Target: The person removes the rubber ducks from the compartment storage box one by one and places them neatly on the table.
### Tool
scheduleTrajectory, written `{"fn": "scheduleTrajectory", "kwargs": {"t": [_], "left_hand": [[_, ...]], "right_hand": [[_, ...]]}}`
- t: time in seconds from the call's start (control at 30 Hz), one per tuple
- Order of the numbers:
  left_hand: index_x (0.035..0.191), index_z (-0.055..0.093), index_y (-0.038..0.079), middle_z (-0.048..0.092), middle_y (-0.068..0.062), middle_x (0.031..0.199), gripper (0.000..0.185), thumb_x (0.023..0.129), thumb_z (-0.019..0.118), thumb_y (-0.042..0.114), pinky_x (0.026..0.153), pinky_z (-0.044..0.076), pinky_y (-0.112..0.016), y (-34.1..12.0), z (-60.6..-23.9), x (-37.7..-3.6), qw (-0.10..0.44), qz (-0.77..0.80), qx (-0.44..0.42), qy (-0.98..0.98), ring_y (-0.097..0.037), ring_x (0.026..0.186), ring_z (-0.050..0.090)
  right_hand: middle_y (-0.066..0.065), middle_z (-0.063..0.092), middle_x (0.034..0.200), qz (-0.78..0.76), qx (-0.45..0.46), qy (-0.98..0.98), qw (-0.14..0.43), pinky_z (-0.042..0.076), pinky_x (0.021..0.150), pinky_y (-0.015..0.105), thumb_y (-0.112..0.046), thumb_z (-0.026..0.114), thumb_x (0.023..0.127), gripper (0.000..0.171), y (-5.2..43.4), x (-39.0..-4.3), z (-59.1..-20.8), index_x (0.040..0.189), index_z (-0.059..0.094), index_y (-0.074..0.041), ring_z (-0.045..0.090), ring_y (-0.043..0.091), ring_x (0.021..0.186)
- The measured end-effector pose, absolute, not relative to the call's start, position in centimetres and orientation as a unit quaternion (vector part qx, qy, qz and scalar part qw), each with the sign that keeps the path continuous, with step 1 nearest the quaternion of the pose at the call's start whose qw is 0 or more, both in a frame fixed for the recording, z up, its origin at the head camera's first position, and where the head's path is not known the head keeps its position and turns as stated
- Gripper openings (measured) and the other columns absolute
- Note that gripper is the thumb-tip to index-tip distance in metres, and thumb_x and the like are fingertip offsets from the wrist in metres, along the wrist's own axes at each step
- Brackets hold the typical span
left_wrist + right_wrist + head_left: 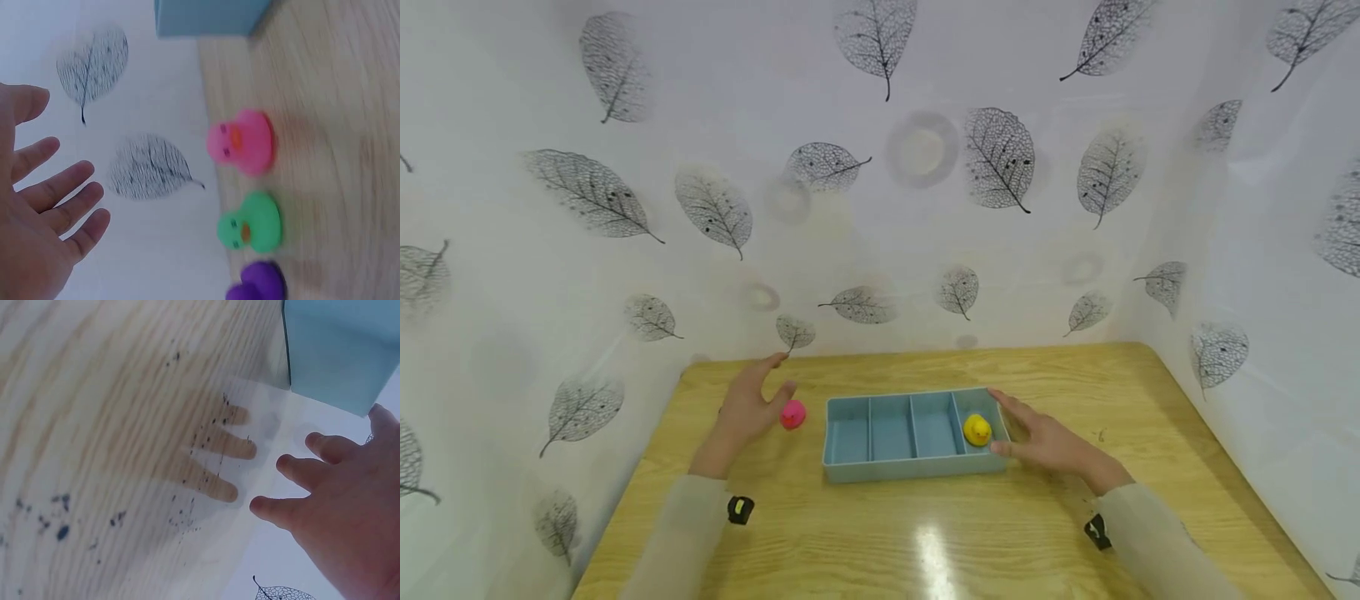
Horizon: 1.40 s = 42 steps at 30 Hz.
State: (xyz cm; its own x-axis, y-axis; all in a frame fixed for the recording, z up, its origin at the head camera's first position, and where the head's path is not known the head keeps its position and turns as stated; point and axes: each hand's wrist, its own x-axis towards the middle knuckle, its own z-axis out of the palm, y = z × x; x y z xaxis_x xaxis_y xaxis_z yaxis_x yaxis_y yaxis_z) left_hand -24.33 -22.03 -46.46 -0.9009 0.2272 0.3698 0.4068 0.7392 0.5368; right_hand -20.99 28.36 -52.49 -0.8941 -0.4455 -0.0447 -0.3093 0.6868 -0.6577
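Observation:
A light blue tray [910, 471] with several compartments sits on the table. A yellow toy duck [977, 431] lies in its rightmost compartment. My right hand [1047, 440] is at the tray's right end, fingers spread and thumb by the near corner; firm contact is unclear. Left of the tray, my left hand [749, 408] hovers with fingers apart, holding nothing, beside a pink toy duck [793, 415]. The left wrist view also has a green duck [259, 224] and a partly cut-off purple duck [264, 284] in a row with the pink one; the left hand hides both from the head view.
The wooden table [865, 542] meets a white leaf-patterned sheet [850, 250] at the back and sides. Black straps [741, 509] are at both wrists. Dark specks [62, 532] mark the tabletop near the right hand.

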Motion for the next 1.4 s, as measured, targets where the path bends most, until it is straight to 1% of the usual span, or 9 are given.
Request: {"fn": "scheduleTrajectory", "kwargs": {"t": [0.13, 0.37, 0.47, 0.63, 0.73, 0.9, 1.13, 1.27, 1.4], "left_hand": [[0.146, 0.058, 0.001, 0.065, -0.024, 0.141, 0.052, 0.101, 0.07, 0.024, 0.111, 0.048, -0.063, -19.0, -46.0, -24.0, 0.136, -0.326, -0.213, -0.911, -0.045, 0.13, 0.061], [0.144, 0.061, 0.002, 0.068, -0.019, 0.14, 0.049, 0.1, 0.071, 0.021, 0.11, 0.051, -0.057, -13.4, -45.7, -23.3, 0.106, -0.328, -0.299, -0.89, -0.04, 0.131, 0.063], [0.144, 0.061, 0.003, 0.067, -0.016, 0.143, 0.047, 0.102, 0.069, 0.023, 0.113, 0.05, -0.054, -11.3, -45.7, -23.3, 0.084, -0.326, -0.326, -0.883, -0.036, 0.135, 0.062], [0.145, 0.061, 0.005, 0.065, -0.012, 0.148, 0.047, 0.104, 0.067, 0.027, 0.118, 0.047, -0.05, -8.7, -45.4, -23.2, 0.037, -0.344, -0.337, -0.876, -0.032, 0.141, 0.058], [0.145, 0.062, 0.007, 0.065, -0.01, 0.147, 0.045, 0.104, 0.067, 0.025, 0.117, 0.048, -0.047, -7.6, -45.4, -23.3, 0.025, -0.343, -0.342, -0.875, -0.03, 0.14, 0.059], [0.145, 0.062, 0.009, 0.066, -0.008, 0.146, 0.043, 0.105, 0.065, 0.024, 0.115, 0.05, -0.045, -6.0, -45.5, -23.4, 0.015, -0.333, -0.353, -0.874, -0.027, 0.137, 0.062], [0.144, 0.063, 0.006, 0.068, -0.008, 0.144, 0.041, 0.107, 0.062, 0.025, 0.099, 0.059, -0.044, -3.9, -45.9, -23.3, -0.015, -0.336, -0.374, -0.864, -0.033, 0.118, 0.07], [0.145, 0.062, 0.006, 0.067, -0.007, 0.144, 0.043, 0.107, 0.063, 0.027, 0.094, 0.059, -0.038, -2.8, -46.1, -23.3, -0.045, -0.347, -0.362, -0.864, -0.032, 0.114, 0.07], [0.146, 0.062, 0.009, 0.067, -0.006, 0.144, 0.044, 0.107, 0.063, 0.029, 0.09, 0.058, -0.031, -1.9, -46.5, -23.4, -0.067, -0.34, -0.349, -0.871, -0.027, 0.112, 0.07]], "right_hand": [[0.023, 0.02, 0.174, -0.333, -0.216, 0.912, 0.1, 0.03, 0.111, 0.084, -0.051, 0.071, 0.098, 0.095, 28.3, -21.0, -52.3, 0.171, 0.014, -0.03, 0.028, 0.061, 0.151], [0.022, 0.018, 0.175, -0.321, -0.205, 0.917, 0.119, 0.008, 0.108, 0.092, -0.055, 0.07, 0.097, 0.098, 28.3, -21.0, -51.6, 0.171, 0.013, -0.026, 0.018, 0.056, 0.157], [0.022, 0.016, 0.175, -0.328, -0.2, 0.914, 0.13, 0.005, 0.108, 0.093, -0.054, 0.071, 0.096, 0.099, 28.3, -21.1, -51.6, 0.171, 0.012, -0.028, 0.015, 0.057, 0.157], [0.023, 0.015, 0.175, -0.328, -0.197, 0.914, 0.136, 0.003, 0.107, 0.094, -0.053, 0.072, 0.096, 0.1, 28.3, -21.2, -51.7, 0.171, 0.011, -0.028, 0.014, 0.06, 0.156], [0.022, 0.018, 0.175, -0.323, -0.199, 0.917, 0.127, 0.0, 0.107, 0.094, -0.054, 0.073, 0.095, 0.1, 28.2, -21.1, -51.6, 0.171, 0.014, -0.024, 0.013, 0.062, 0.155], [0.021, 0.023, 0.174, -0.307, -0.201, 0.924, 0.11, -0.001, 0.107, 0.093, -0.055, 0.075, 0.093, 0.1, 28.2, -20.8, -51.1, 0.17, 0.018, -0.025, 0.014, 0.065, 0.153], [0.019, 0.023, 0.174, -0.31, -0.192, 0.923, 0.12, 0.0, 0.107, 0.093, -0.055, 0.074, 0.094, 0.098, 28.2, -20.7, -50.8, 0.17, 0.017, -0.03, 0.013, 0.065, 0.154], [0.019, 0.02, 0.175, -0.318, -0.183, 0.921, 0.132, -0.001, 0.108, 0.092, -0.057, 0.073, 0.094, 0.099, 28.0, -20.8, -50.9, 0.17, 0.015, -0.031, 0.013, 0.063, 0.155], [0.016, 0.019, 0.176, -0.325, -0.179, 0.918, 0.138, -0.001, 0.109, 0.092, -0.058, 0.073, 0.094, 0.1, 28.0, -20.9, -51.0, 0.17, 0.013, -0.034, 0.015, 0.06, 0.156]]}}
